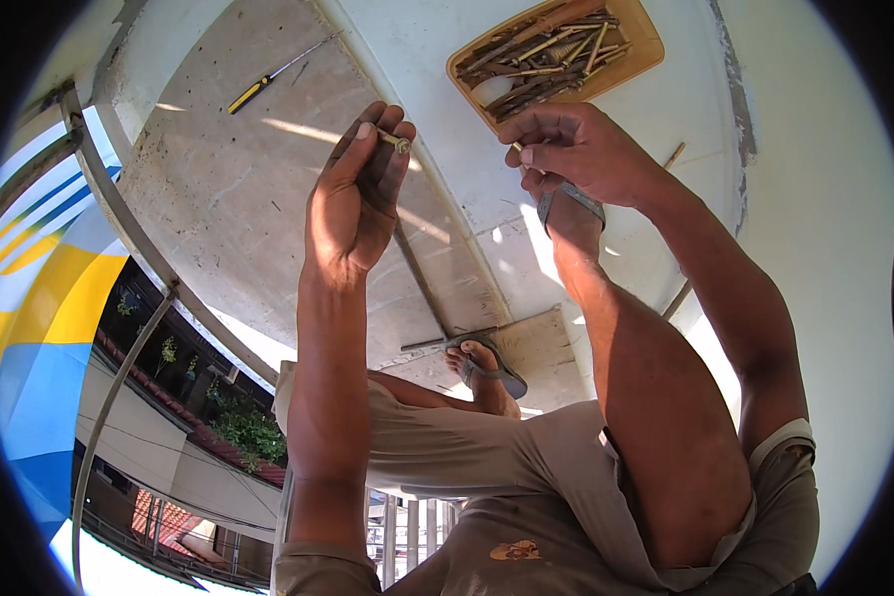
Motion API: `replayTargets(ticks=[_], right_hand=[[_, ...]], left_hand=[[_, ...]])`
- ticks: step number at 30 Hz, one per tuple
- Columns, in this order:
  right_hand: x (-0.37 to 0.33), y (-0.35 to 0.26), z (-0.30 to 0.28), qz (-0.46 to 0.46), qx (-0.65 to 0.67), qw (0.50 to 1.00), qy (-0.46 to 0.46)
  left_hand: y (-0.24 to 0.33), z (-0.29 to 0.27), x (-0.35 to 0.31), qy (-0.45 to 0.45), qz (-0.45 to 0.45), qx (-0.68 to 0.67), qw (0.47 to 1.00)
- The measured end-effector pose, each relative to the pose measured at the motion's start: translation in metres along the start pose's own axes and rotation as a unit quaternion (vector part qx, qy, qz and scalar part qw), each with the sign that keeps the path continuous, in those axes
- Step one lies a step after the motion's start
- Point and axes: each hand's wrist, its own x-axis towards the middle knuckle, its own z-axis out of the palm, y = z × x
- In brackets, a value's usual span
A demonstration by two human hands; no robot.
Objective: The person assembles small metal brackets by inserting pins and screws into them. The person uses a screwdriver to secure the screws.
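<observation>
My left hand [356, 194] is raised palm up, its thumb pressing a short brownish-yellow rod-like piece [397, 143] against the fingers. A knobby round end of that piece sticks out on the right; its exact kind is unclear. My right hand [591, 159] is closed in a pinch near my raised foot, just below a tan plastic tub [649, 42]. From its fingertips shows the tip of a thin pale stick-like piece [516, 148], mostly hidden by the fingers. Several brown and yellowish sticks [566, 55] lie jumbled in the tub, with a whitish rounded thing [492, 90] among them.
A screwdriver [252, 93] with a yellow and black handle lies on the grey floor [219, 179], upper left. A thin dark metal bar [422, 283] meets a crosspiece by my sandalled foot [482, 363]. Metal railing [119, 219] curves along the left; a white wall [824, 248] stands right.
</observation>
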Motion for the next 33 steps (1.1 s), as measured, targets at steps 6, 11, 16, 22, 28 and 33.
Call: replayTargets(ticks=[6,11,16,22,28,33], right_hand=[[0.003,-0.001,0.004,0.004,-0.044,0.999,0.006],[0.003,0.0,0.006,-0.002,-0.065,0.998,0.014],[0.003,0.011,0.007,-0.032,-0.069,0.997,0.018],[0.002,0.013,0.008,-0.023,-0.077,0.997,0.022],[-0.004,0.014,0.004,-0.016,-0.066,0.997,0.018],[-0.004,0.017,0.002,-0.017,-0.078,0.997,0.016]], left_hand=[[-0.001,0.001,0.001,-0.006,-0.017,-0.025,1.0],[-0.001,0.006,-0.001,0.007,-0.018,-0.02,1.0],[-0.001,0.005,-0.002,-0.007,-0.024,-0.011,1.0],[-0.003,0.008,-0.004,0.015,-0.013,0.013,1.0],[-0.005,0.012,-0.004,0.004,-0.014,0.019,1.0],[-0.008,0.01,-0.002,0.006,-0.021,0.015,1.0]])
